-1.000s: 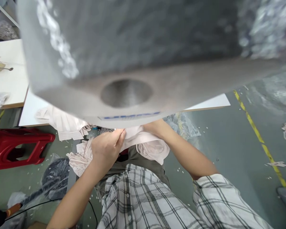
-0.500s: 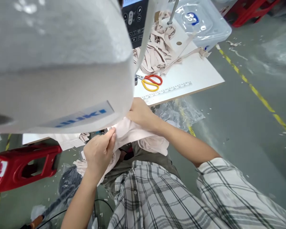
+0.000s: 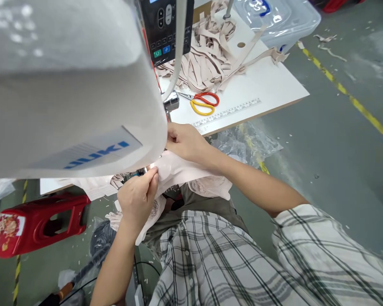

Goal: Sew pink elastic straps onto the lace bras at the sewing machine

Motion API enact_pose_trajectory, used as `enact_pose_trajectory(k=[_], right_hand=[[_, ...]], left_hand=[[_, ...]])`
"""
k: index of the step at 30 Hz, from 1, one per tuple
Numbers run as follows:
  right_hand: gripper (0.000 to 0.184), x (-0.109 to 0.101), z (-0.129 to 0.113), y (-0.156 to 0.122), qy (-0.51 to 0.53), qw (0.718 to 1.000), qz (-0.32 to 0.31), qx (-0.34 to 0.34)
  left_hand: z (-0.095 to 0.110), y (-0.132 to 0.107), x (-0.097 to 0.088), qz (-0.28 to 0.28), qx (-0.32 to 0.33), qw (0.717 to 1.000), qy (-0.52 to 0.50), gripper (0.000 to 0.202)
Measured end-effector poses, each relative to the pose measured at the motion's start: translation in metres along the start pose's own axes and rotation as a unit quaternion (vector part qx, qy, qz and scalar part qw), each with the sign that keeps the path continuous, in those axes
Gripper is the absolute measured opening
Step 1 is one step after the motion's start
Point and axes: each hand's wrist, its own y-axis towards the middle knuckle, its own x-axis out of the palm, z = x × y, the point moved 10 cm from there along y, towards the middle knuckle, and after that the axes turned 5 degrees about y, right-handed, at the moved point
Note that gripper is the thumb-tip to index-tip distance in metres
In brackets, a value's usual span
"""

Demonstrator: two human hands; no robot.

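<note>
My left hand (image 3: 135,197) pinches the near edge of the pale pink cloth (image 3: 178,168) between thumb and forefinger, and the cloth stretches from those fingertips to beneath my right hand (image 3: 188,142). Those fingers are curled, their tips partly hidden behind the white machine head (image 3: 83,110), so I can't tell whether they grip. Beyond my right hand, red-and-yellow scissors (image 3: 205,111) lie near the printed ruler (image 3: 230,112), then a heap of beige strips (image 3: 204,63) and, farthest, a clear plastic box (image 3: 287,27).

The machine (image 3: 73,102) partly hides the right fingers (image 3: 172,145)
</note>
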Motion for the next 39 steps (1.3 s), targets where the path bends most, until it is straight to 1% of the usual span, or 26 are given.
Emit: enact_pose_trajectory(k=[11, 16, 19, 22, 25, 28, 31, 34, 36, 37, 38, 39], right_hand=[[0.017, -0.012, 0.008, 0.001, -0.013, 1.000, 0.015, 0.010], [0.017, -0.019, 0.007, 0.000, -0.012, 1.000, 0.015, -0.005], [0.018, -0.021, 0.010, 0.000, -0.006, 1.000, 0.017, 0.004], [0.017, -0.016, 0.014, -0.005, 0.027, 0.999, 0.018, 0.030], [0.021, -0.002, 0.021, -0.020, 0.127, 0.989, 0.008, 0.069], [0.028, 0.016, 0.030, -0.046, 0.254, 0.960, -0.013, 0.118], [0.029, 0.028, 0.032, -0.071, 0.327, 0.932, -0.020, 0.157], [0.028, 0.035, 0.026, -0.085, 0.358, 0.918, -0.027, 0.171], [0.028, 0.037, 0.029, -0.089, 0.359, 0.918, -0.029, 0.167], [0.029, 0.037, 0.034, -0.091, 0.347, 0.923, -0.037, 0.161], [0.030, 0.035, 0.045, -0.094, 0.320, 0.934, -0.041, 0.156], [0.033, 0.031, 0.062, -0.099, 0.271, 0.949, -0.035, 0.157]], left_hand=[[0.015, 0.011, -0.001, -0.020, 0.027, 0.999, 0.025, 0.026], [0.018, 0.011, -0.001, -0.013, 0.041, 0.999, 0.024, 0.023], [0.014, 0.011, 0.000, -0.015, 0.028, 0.999, 0.008, 0.023], [0.008, 0.010, -0.002, -0.022, -0.001, 0.999, -0.031, 0.024], [0.001, 0.006, -0.006, -0.027, -0.037, 0.995, -0.085, 0.024], [-0.003, -0.002, -0.009, -0.045, -0.061, 0.986, -0.150, 0.022], [-0.007, -0.012, -0.008, -0.070, -0.093, 0.974, -0.196, 0.022], [-0.009, -0.019, -0.006, -0.094, -0.127, 0.963, -0.217, 0.024], [-0.011, -0.023, -0.007, -0.101, -0.142, 0.958, -0.228, 0.024], [-0.013, -0.025, -0.008, -0.105, -0.145, 0.955, -0.237, 0.024], [-0.016, -0.030, -0.008, -0.115, -0.147, 0.950, -0.250, 0.023], [-0.020, -0.036, -0.005, -0.132, -0.151, 0.943, -0.265, 0.022]])
